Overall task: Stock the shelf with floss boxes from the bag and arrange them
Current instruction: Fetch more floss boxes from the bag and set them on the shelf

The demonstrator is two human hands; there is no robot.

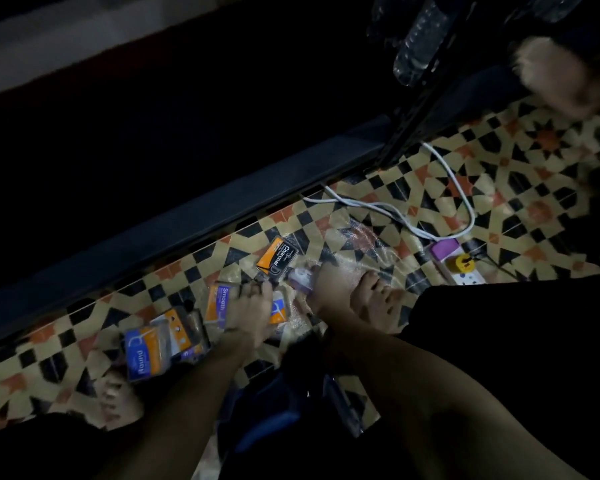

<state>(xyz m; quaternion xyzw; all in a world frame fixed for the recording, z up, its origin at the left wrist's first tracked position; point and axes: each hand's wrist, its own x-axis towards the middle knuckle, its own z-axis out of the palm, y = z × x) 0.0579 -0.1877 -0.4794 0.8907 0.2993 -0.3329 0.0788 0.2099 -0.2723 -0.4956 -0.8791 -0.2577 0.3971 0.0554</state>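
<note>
Both bare forearms reach downward, side by side. The left hand [248,311] lies knuckles up, and the right hand's [329,292] grip is unclear.

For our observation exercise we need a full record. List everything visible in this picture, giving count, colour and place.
floss packs: about six, mostly orange with blue, black or purple, scattered on the floor beside the shelf base
clear bag: one, transparent, on the floor, centre
shelf base: one, dark, running diagonally
floor: tan, black and orange patterned tiles
cable: one, white, looped on the floor, right
power strip: one, white, right
bottles: clear, count unclear, top right
bare feet: two, lower left and centre
left hand: resting over packs
right hand: at the bag, grip unclear
</note>
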